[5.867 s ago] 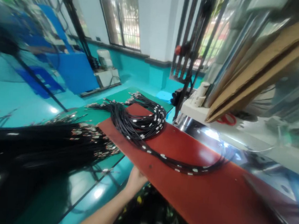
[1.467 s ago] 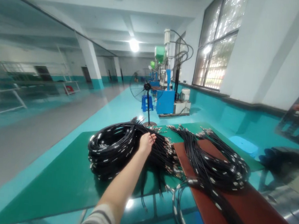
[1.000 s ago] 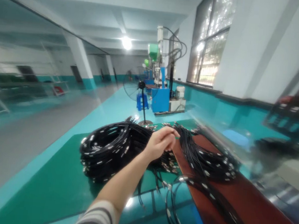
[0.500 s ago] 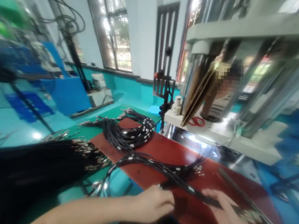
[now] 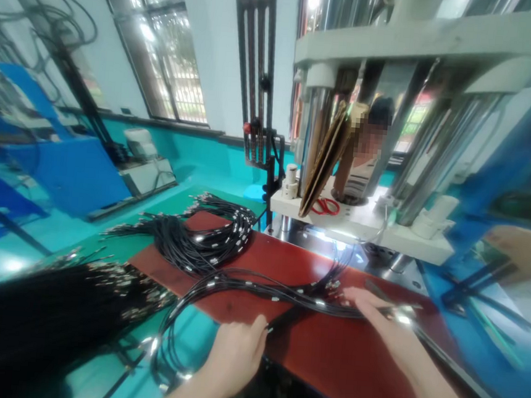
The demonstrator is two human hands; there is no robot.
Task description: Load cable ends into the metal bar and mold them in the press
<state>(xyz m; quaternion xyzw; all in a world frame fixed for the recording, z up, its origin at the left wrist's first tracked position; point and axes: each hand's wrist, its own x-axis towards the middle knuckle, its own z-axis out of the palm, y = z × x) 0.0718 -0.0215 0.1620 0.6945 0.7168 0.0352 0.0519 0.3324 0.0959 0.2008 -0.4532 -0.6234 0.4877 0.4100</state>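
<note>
At the worktop's (image 5: 326, 359) near edge, the left hand (image 5: 236, 348) curled, hold unclear; the right hand (image 5: 379, 314) gripped cables (image 5: 303, 297), seemingly to bunch them.

1. A pale press (image 5: 429, 33) stands on shiny metal columns, its upper beam above a lower plate (image 5: 354, 219).
2. Scissors (image 5: 326, 206) with red handles lie on that plate, just beside tilted brown cardboard (image 5: 326, 158).
3. A black slotted frame (image 5: 253, 68) with a red knob (image 5: 246, 128) stands before the wall (image 5: 204, 156), which is teal below and white above.
4. A barred window (image 5: 175, 61) shows foliage outside.
5. At left is a blue machine cabinet (image 5: 72, 176); near it, a whitish motor-like unit (image 5: 138, 142) sits on a pale box (image 5: 151, 178).
6. A blue stool (image 5: 11, 208), blurred, stands on the floor at far left.
</note>
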